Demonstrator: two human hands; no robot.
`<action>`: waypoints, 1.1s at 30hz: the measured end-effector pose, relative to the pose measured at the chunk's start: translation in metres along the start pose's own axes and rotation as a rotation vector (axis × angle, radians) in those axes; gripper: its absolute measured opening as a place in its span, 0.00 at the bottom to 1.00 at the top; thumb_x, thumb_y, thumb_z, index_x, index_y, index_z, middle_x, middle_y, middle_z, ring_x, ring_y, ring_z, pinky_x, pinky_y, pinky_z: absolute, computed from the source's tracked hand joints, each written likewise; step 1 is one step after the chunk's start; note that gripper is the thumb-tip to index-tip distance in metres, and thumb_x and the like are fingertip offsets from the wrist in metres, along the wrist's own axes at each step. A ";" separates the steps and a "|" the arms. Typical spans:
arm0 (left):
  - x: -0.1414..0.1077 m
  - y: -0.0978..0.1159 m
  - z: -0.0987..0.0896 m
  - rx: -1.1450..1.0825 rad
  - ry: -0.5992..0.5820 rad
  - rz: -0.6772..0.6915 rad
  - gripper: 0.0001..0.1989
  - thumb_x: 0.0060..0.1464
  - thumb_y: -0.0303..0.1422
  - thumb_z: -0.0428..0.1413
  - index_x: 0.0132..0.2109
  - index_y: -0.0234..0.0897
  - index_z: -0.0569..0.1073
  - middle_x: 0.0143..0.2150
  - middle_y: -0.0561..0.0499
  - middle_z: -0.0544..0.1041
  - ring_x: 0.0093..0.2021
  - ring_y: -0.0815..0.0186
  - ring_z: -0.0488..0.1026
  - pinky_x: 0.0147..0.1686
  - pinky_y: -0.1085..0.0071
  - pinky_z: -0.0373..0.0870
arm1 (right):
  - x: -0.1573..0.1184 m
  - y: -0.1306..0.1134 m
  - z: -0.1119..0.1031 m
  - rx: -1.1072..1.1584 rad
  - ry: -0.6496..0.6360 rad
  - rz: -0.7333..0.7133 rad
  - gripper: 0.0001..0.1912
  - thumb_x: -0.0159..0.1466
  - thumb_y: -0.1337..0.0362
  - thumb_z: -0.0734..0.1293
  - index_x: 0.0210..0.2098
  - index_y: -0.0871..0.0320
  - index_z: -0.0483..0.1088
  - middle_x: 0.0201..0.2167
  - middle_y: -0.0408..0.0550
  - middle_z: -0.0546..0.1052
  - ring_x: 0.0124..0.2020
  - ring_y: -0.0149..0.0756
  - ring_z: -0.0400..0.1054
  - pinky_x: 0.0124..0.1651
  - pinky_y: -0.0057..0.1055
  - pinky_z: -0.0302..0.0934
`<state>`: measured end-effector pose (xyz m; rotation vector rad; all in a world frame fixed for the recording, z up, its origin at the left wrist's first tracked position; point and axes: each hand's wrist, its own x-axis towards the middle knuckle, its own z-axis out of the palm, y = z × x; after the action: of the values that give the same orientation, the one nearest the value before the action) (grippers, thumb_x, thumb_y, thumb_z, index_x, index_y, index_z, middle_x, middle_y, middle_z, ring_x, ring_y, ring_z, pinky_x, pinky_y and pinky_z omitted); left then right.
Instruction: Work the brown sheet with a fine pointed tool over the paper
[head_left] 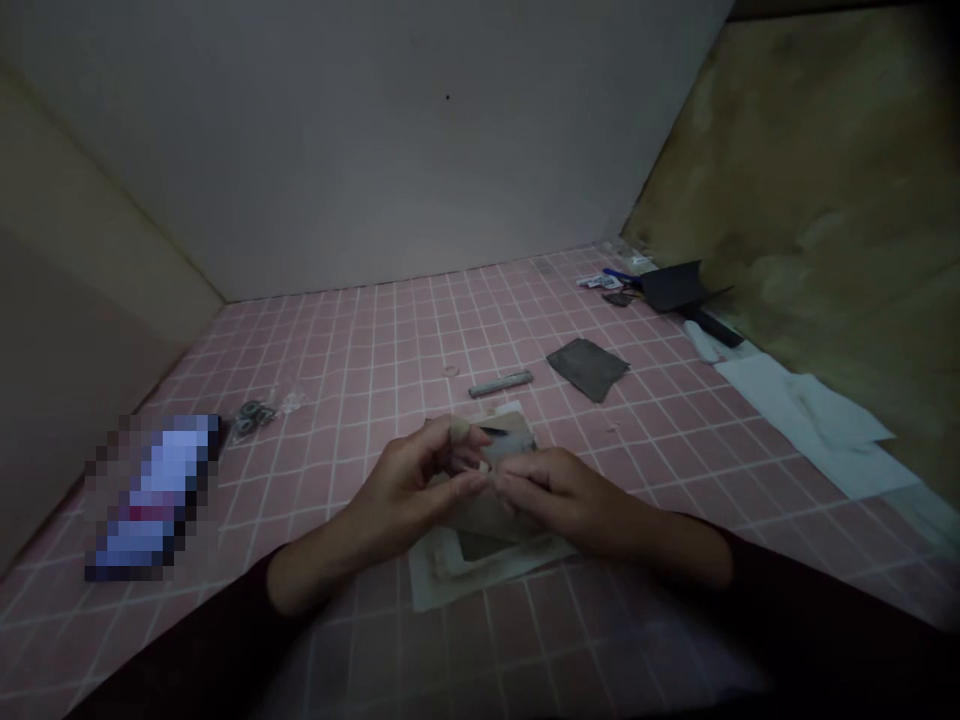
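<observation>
Over the middle of the table, my left hand (424, 470) has its thumb and fingers closed on a small pale piece (485, 467), its exact kind too small to make out. A beige wrap covers one of its fingertips. My right hand (551, 490) meets it from the other side, fingers pinched together right beside the piece; what they hold is hidden. Beneath both hands lie a white paper sheet (430, 585) and a grey-brown sheet (480, 530). A dark pointed tip shows just behind the left fingers.
Beyond the hands lie a grey rod (500, 384), a pale ring (450, 370) and a dark square sheet (589, 368). On the left are a blurred-out phone (157, 495) and a bag of metal rings (253, 418). White papers (817, 420) and a black tool (671, 288) line the right wall.
</observation>
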<state>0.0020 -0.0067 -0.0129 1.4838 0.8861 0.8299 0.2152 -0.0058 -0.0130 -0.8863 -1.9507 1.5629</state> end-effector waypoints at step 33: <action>-0.004 0.003 -0.005 0.156 0.003 0.104 0.12 0.59 0.30 0.60 0.50 0.39 0.72 0.43 0.49 0.75 0.42 0.66 0.74 0.42 0.71 0.71 | 0.001 -0.001 -0.013 0.761 -0.278 0.437 0.15 0.70 0.57 0.59 0.29 0.56 0.61 0.12 0.29 0.50 0.11 0.22 0.36 0.12 0.20 0.35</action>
<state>-0.0036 -0.0080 -0.0097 1.6763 0.8984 0.8544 0.2233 0.0036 -0.0093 -0.8052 -1.1498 2.5390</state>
